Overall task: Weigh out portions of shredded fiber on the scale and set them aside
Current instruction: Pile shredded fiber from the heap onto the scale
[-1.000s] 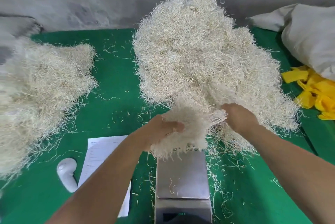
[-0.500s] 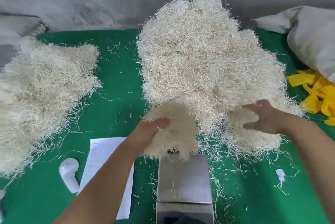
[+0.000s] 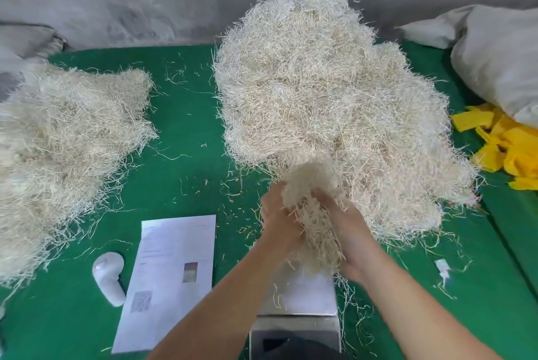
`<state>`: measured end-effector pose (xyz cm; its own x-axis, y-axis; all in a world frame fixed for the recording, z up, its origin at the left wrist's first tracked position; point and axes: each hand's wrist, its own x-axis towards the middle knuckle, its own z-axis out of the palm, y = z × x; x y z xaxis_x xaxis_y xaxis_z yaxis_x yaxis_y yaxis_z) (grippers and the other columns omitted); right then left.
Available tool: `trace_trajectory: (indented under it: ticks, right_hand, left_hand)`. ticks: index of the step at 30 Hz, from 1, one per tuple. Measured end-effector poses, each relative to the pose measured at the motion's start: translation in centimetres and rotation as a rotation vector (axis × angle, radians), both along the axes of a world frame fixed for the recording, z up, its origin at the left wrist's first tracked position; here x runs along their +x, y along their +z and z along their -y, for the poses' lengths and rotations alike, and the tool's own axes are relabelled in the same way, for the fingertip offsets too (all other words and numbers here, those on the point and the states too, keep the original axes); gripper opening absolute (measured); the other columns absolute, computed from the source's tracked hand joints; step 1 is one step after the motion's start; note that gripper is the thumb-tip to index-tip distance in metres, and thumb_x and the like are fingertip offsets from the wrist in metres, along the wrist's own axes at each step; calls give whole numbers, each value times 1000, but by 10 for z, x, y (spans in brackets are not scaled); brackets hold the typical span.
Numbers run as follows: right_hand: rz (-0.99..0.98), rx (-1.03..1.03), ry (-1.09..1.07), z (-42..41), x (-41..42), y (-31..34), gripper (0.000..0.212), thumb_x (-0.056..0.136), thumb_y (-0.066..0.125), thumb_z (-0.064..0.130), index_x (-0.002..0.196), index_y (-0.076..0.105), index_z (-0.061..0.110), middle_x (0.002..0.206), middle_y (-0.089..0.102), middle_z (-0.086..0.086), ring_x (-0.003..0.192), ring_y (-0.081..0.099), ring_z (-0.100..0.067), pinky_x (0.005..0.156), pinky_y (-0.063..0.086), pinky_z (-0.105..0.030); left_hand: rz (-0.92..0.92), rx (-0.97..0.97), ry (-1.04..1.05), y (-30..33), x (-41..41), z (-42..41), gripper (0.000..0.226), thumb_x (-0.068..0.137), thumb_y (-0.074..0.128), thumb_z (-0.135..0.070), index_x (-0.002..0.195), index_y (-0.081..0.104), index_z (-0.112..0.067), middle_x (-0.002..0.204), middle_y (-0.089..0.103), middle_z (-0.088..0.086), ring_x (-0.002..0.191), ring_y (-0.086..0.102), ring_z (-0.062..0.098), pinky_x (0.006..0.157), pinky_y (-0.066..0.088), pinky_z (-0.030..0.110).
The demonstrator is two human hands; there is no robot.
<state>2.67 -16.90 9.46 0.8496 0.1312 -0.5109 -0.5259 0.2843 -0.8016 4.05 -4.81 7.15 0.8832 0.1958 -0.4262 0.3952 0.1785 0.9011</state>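
A large pile of pale shredded fiber [image 3: 326, 103] rises at the middle back of the green table. In front of it a steel scale [image 3: 305, 295] stands at the near edge, its pan mostly bare. Just above the pan's far end, my left hand [image 3: 276, 217] and my right hand [image 3: 346, 231] cup a clump of fiber [image 3: 313, 208] between them, fingers curled round it from both sides. A second, flatter heap of fiber [image 3: 58, 150] lies at the left.
A printed paper sheet [image 3: 171, 278] and a white handheld device [image 3: 107, 278] lie left of the scale. Yellow strips [image 3: 506, 147] and a grey sack [image 3: 495, 57] fill the right side. Loose strands litter the green cloth [image 3: 186, 173]. A grey wall stands behind.
My hands were apart, each with its own tuft by the big pile; now they have come together over the scale's far end, pressing the tufts into one clump.
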Motion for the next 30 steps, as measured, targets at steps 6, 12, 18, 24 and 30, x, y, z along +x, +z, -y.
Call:
trace_trajectory:
  ticks: [6, 12, 18, 24, 30]
  right_hand:
    - [482, -673, -52, -8, -8, -22, 7, 98, 68, 25, 92, 65, 28, 81, 71, 8, 71, 67, 0, 59, 50, -16]
    - [385, -337, 72, -18, -37, -23, 58, 93, 75, 18, 133, 36, 36, 127, 60, -2, 102, 70, -10, 73, 59, -25]
    - [433, -446, 121, -20, -63, -22, 64, 87, 67, 50, 144, 41, 36, 142, 51, 3, 129, 54, -15, 106, 51, -46]
    - [293, -472, -6, -4, -50, -30, 47, 102, 60, 24, 148, 49, 21, 145, 59, 2, 131, 58, -16, 109, 49, -39]
    - [508, -718, 170, -17, -51, -29, 30, 98, 63, 10, 121, 61, 28, 116, 63, 0, 112, 60, -22, 94, 49, -37]
  left_hand:
    - [-25, -458, -149, -3, -34, -2, 74, 78, 65, -79, 139, 56, -39, 131, 69, 4, 120, 67, 26, 99, 54, 49]
    - [24, -248, 74, -6, -37, -9, 24, 94, 71, -26, 117, 65, -24, 109, 77, 7, 95, 76, 28, 83, 61, 47]
    - [-208, -640, 22, -12, -42, -12, 40, 106, 49, -39, 107, 75, -9, 112, 71, 21, 98, 75, 34, 84, 62, 46]
    - [-168, 126, -136, -25, -49, -14, 53, 102, 49, -56, 84, 70, -11, 82, 71, 13, 72, 67, 21, 79, 58, 40]
    - [-30, -153, -83, -25, -73, 5, 95, 54, 75, -89, 130, 55, -36, 112, 76, -14, 102, 73, 6, 81, 61, 31]
